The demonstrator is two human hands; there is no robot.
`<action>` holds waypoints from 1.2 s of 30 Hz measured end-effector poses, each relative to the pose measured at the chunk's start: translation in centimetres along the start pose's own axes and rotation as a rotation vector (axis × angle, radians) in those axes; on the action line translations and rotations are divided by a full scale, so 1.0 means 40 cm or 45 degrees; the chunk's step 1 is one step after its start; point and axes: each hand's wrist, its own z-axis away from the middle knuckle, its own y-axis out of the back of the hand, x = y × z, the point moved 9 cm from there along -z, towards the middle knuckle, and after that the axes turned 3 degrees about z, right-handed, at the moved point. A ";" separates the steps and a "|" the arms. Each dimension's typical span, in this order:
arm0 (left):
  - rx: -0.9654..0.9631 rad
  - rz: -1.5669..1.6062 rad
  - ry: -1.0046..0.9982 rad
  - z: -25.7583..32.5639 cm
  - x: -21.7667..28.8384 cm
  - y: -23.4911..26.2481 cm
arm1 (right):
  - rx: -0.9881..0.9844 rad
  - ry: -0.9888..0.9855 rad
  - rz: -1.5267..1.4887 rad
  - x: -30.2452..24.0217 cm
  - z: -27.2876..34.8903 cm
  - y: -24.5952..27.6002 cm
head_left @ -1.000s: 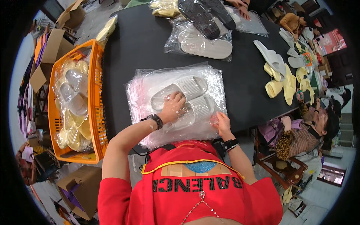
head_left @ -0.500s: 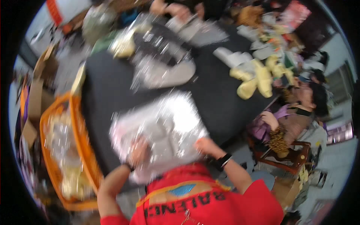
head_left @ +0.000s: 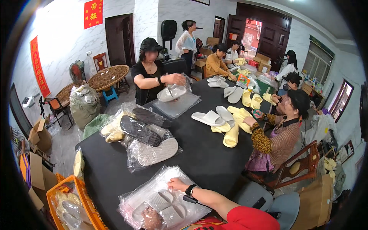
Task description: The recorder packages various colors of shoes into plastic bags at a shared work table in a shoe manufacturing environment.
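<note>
Best let the left hand (head_left: 152,218), its grasp too unclear to tell, steady the gray slippers (head_left: 160,199) lying on the clear bags (head_left: 168,173) atop the table (head_left: 102,174). Beyond, the right hand (head_left: 178,184) touches the bags, fingers perhaps pinching, I cannot tell; gentle pulling should limit creases.

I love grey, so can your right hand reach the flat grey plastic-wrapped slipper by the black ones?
Probably yes: only flat clear bags and black tabletop separate the right hand and grey slipper.
</note>
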 end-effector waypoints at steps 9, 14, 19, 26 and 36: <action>-0.225 -0.109 0.115 -0.051 0.006 0.020 | -0.095 -0.088 0.071 -0.082 -0.009 0.071; 0.072 -0.276 0.020 -0.003 -0.079 -0.042 | 0.089 -0.087 0.153 -0.070 -0.012 0.029; 0.136 -0.200 -0.266 0.007 -0.067 -0.064 | 0.399 0.358 0.553 -0.169 0.022 0.087; -0.491 -0.504 0.030 -0.042 -0.029 -0.060 | 0.369 0.591 0.872 -0.243 0.140 0.004; -0.643 -0.314 0.009 -0.003 0.018 -0.013 | -0.027 0.701 1.412 -0.051 0.252 -0.097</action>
